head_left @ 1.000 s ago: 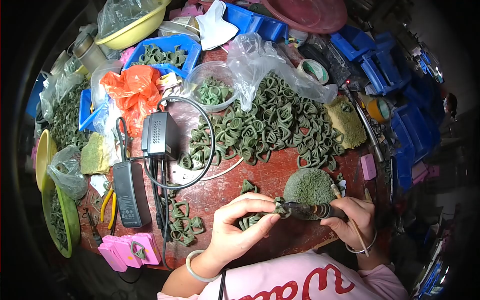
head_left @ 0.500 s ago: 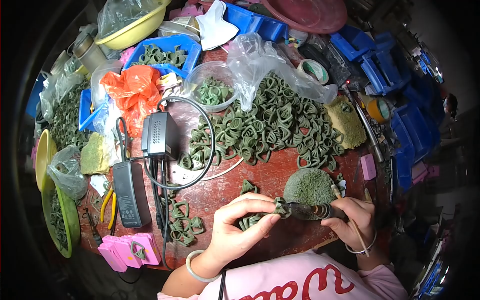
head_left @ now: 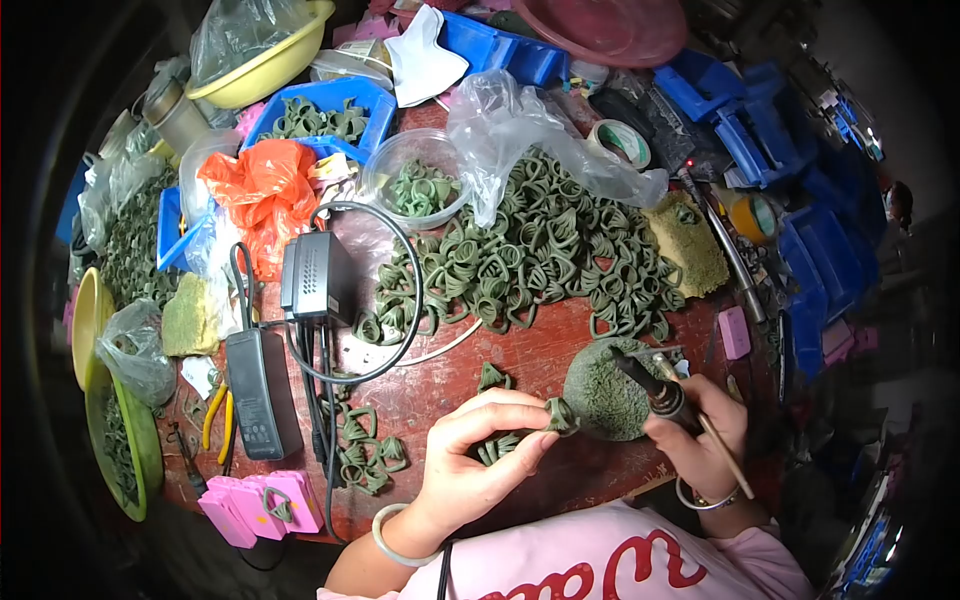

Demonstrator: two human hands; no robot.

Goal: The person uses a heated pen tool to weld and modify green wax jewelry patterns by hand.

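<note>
Between thumb and fingers, my left hand pinches a small green ring-shaped piece. My right hand is closed around a dark pen-like tool, whose tip points up and left over a round green textured pad. A thin wooden-handled stick is also held in my right hand. The tool and the green piece are apart. Close behind my left hand lie a few more green pieces, partly hidden by its fingers.
A large heap of green pieces covers the middle of the red table. To the left stand a black adapter, looped cables and pink blocks. Blue bins are at the right; a clear tub stands behind.
My right hand has drawn the dark tool away from the green piece and tilted its tip up over the pad. My left hand still holds the piece. The view has shifted slightly.
</note>
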